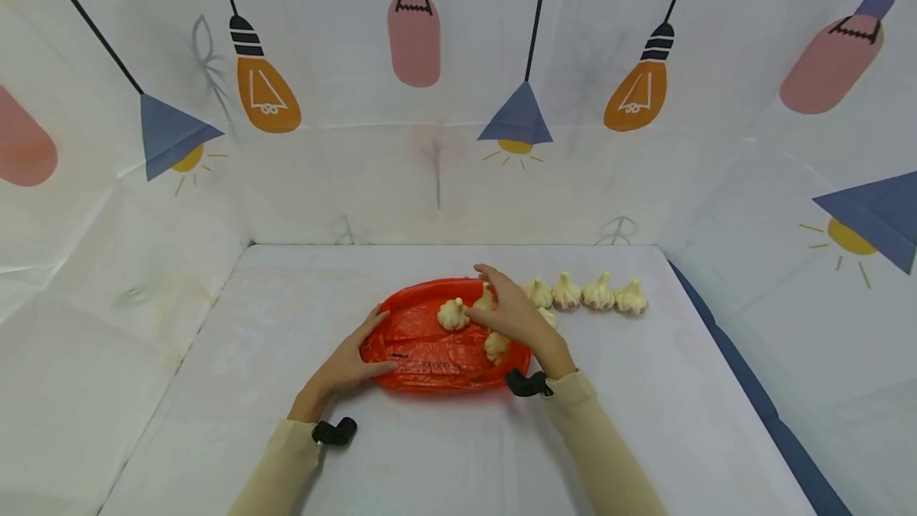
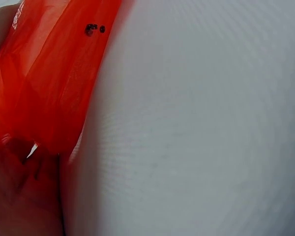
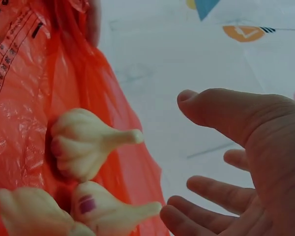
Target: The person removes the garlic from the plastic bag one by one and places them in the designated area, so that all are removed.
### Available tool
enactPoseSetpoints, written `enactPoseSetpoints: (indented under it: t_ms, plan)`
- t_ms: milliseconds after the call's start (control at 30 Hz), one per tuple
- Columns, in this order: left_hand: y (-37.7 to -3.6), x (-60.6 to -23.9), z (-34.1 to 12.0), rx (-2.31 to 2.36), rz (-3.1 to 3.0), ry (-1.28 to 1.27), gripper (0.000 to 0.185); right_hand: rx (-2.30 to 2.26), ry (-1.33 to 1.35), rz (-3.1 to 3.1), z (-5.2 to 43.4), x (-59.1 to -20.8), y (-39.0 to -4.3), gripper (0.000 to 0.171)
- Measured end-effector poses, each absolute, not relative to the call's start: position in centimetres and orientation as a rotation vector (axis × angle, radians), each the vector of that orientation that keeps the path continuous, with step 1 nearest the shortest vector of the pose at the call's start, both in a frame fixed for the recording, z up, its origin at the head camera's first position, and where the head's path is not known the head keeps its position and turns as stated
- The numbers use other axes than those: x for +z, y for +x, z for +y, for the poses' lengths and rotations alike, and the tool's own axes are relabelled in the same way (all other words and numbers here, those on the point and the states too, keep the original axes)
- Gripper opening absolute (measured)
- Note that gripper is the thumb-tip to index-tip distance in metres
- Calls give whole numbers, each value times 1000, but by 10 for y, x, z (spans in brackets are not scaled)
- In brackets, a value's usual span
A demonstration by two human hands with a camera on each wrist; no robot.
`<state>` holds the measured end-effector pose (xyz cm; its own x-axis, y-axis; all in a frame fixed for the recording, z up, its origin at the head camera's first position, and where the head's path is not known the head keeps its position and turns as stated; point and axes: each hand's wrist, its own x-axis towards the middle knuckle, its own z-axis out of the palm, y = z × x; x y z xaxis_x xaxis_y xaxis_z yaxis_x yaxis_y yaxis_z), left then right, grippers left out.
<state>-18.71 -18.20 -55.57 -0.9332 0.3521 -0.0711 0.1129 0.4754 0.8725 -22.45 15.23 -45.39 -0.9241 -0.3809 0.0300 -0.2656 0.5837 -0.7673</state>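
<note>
An open red plastic bag (image 1: 423,349) lies spread on the white table, with garlic bulbs inside. One garlic bulb (image 1: 453,314) sits near its middle, another (image 1: 496,347) toward the right side. My left hand (image 1: 349,361) grips the bag's left edge, thumb over the rim; the left wrist view shows red plastic (image 2: 54,73) against the hand. Over the bag's right part is my right hand (image 1: 512,310), fingers spread. The right wrist view shows that hand (image 3: 236,167) holding nothing, beside a garlic bulb (image 3: 83,142) with its stem pointing toward the hand.
To the right of the bag, several garlic bulbs (image 1: 598,293) stand in a row on the table (image 1: 645,420). Another bulb (image 1: 548,317) is partly hidden behind my right wrist. A white sheet with printed lamps (image 1: 444,181) hangs around the table.
</note>
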Motion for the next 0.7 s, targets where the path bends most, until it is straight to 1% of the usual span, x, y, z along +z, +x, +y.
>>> enactPoseSetpoints:
  t_ms: [300, 533, 700]
  plan:
    - [-187, -558, -181, 1454, 2468, 384, 103, -1025, -654, 2600, 134, -459, -227, 90]
    - [-187, -559, -181, 1455, 2466, 397, 103, -951, -721, 2616, 126, -457, -224, 89]
    - [-189, -558, -181, 1453, 2466, 369, 103, -987, -711, 2637, 123, -448, -222, 90]
